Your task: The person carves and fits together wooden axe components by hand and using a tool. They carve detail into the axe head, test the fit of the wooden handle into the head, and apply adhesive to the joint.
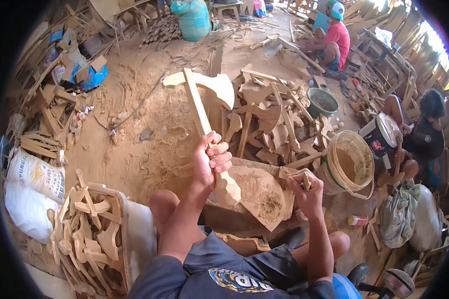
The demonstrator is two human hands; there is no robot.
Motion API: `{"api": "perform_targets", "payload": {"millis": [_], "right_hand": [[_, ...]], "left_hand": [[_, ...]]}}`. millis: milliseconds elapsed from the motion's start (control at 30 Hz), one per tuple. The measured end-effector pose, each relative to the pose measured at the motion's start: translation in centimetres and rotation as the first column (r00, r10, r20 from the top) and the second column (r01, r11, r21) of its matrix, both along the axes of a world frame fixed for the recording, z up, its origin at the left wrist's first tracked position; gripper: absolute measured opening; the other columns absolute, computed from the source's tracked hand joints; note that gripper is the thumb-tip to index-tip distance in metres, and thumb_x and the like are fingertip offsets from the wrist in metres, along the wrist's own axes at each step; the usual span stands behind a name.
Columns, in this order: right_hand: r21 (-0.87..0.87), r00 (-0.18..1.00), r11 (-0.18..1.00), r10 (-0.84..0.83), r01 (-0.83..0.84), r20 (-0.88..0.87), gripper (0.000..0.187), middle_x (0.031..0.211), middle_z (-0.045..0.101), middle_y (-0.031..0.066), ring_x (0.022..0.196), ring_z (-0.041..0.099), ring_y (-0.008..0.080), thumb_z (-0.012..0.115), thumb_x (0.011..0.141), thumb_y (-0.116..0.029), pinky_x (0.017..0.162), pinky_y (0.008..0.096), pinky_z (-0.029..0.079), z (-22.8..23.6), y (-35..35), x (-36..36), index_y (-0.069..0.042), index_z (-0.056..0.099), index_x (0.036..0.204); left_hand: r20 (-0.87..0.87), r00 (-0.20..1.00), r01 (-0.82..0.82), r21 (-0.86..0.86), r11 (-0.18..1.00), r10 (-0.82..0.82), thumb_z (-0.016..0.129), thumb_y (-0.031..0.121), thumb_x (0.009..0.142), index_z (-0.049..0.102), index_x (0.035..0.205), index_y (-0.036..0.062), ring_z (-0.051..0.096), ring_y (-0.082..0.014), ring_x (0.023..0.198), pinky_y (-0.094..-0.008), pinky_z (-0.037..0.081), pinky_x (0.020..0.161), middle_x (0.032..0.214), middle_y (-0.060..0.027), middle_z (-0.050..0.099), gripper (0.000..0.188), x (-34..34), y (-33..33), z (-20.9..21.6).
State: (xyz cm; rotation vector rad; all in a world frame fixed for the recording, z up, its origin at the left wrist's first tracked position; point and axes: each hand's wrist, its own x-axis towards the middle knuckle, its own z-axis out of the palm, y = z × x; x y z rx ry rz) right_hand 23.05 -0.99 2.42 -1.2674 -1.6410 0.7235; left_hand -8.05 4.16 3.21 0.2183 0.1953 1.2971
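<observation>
- Left hand (212, 158): fingers wrapped round the grip of a pale wooden axe (197, 109), just above its faceted knob (228, 192).
- Axe: held up in front of the person, tilted, head toward the upper left of the view, knob toward the lap. Knob overlaps the board (259, 179) in view; can't tell if they touch.
- Right hand (307, 194): fingers curled in, pinching a small tan piece (307, 181); too small to say what it is. Well apart from the axe, over the right end of the board.
- Board: dusty, in front of the knees, round dark patch near its right corner.
- Beyond the board: heap of cut wood parts (257, 117), dark green basin (323, 101) at its right.
- Right of the board: pale bucket (330, 174), dusty inside. Small bottle (357, 220) lying on the floor nearer the person.
- Left of the person: bin (139, 234) full of shaped wood parts, white sacks (30, 187) just beside.
- Two co-workers seated at right: one in a red top (337, 42), farther off; one in dark clothes (429, 134), nearer.
</observation>
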Motion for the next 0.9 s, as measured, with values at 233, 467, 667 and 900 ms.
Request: {"api": "perform_targets", "payload": {"millis": [233,467,667,900], "right_hand": [[0.02,1.0,1.0,0.021,-0.021,-0.002,0.012,0.087,0.072,0.0064,0.078,0.066,0.0137,0.084,0.088,-0.002,0.073,0.03,0.052,-0.2,-0.1,-0.5,0.002,0.073,0.089],[-0.227,0.996,0.974,-0.025,0.004,-0.091,0.017,0.091,0.071,-0.0008,0.083,0.061,0.0065,0.085,0.091,-0.004,0.076,0.0268,0.052,-0.7,-0.1,-0.9,-0.002,0.07,0.099],[-0.212,0.991,0.977,0.002,-0.032,-0.137,0.028,0.095,0.071,0.0009,0.083,0.062,0.007,0.08,0.094,-0.004,0.077,0.0257,0.052,-0.9,0.0,-1.6,-0.001,0.07,0.119],[-0.259,0.985,0.958,0.15,-0.124,0.081,0.04,0.097,0.07,0.0105,0.087,0.065,0.0175,0.069,0.096,-0.006,0.084,0.0326,0.054,-1.3,-0.1,-1.1,0.005,0.065,0.134]], "left_hand": [[-0.153,0.988,0.062,0.226,0.972,-0.027,0.053,0.032,0.114,0.049,0.093,0.0163,0.031,-0.0037,0.04,-0.0234,0.036,0.039,0.059,0.0104,0.033,0.027,-0.1,-1.0,1.1],[-0.185,0.965,-0.169,0.109,0.979,0.187,0.05,0.028,0.116,0.048,0.093,0.0163,0.035,-0.0044,0.047,-0.0242,0.038,0.043,0.065,0.0086,0.039,0.026,1.1,-0.9,2.0],[-0.04,0.974,-0.225,-0.193,0.955,0.221,0.057,0.025,0.112,0.043,0.072,0.0208,0.041,-0.006,0.052,-0.0224,0.044,0.051,0.062,0.0072,0.04,0.042,-1.8,1.8,-1.0],[0.17,0.922,-0.293,-0.283,0.913,0.348,0.056,0.015,0.109,0.048,0.072,0.0188,0.052,-0.0087,0.06,-0.0262,0.052,0.064,0.065,0.0062,0.052,0.038,-3.5,2.8,-3.8]]}}
